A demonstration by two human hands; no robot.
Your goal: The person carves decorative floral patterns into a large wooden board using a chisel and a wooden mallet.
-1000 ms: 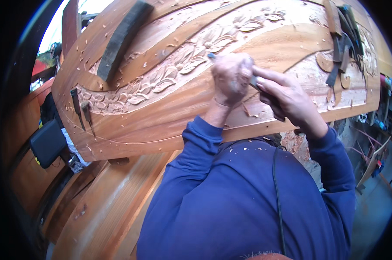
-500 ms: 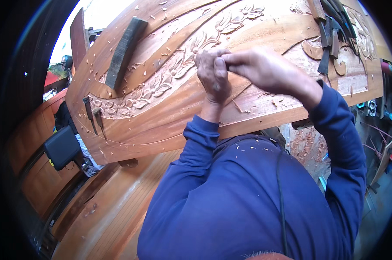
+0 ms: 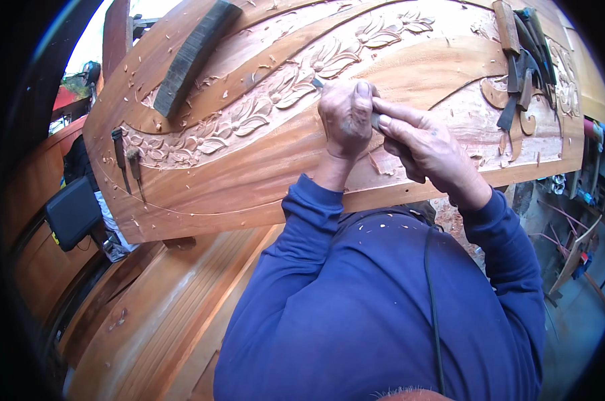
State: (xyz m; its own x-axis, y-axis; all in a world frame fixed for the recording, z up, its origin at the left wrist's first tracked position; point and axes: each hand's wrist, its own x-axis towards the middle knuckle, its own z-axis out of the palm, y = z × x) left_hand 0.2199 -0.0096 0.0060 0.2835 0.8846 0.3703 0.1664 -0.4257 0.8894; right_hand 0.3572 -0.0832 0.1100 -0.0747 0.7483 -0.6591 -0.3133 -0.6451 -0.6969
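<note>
Both my hands are on a carving chisel (image 3: 317,83), of which a bit of dark blade shows beyond the left fist and a bit of its other end between the hands. My left hand (image 3: 344,123) is closed round its middle, thumb on top. At the rear end, the fingers and thumb of my right hand (image 3: 431,144) pinch it. The blade points up and left toward a band of carved leaves and flowers (image 3: 249,119) on a broad wooden panel (image 3: 249,190). Its exact contact with the wood cannot be made out.
A dark wooden block (image 3: 194,59) lies across the panel's upper left. Two slim chisels (image 3: 120,152) rest near the left corner. Several carving tools (image 3: 514,77) are heaped at the upper right. Loose shavings dot the panel. A black case (image 3: 73,212) stands beyond its left edge.
My right hand has come down and right, its fingers now plainly on the chisel's end. The left hand has shifted slightly right and down, and the blade tip now shows.
</note>
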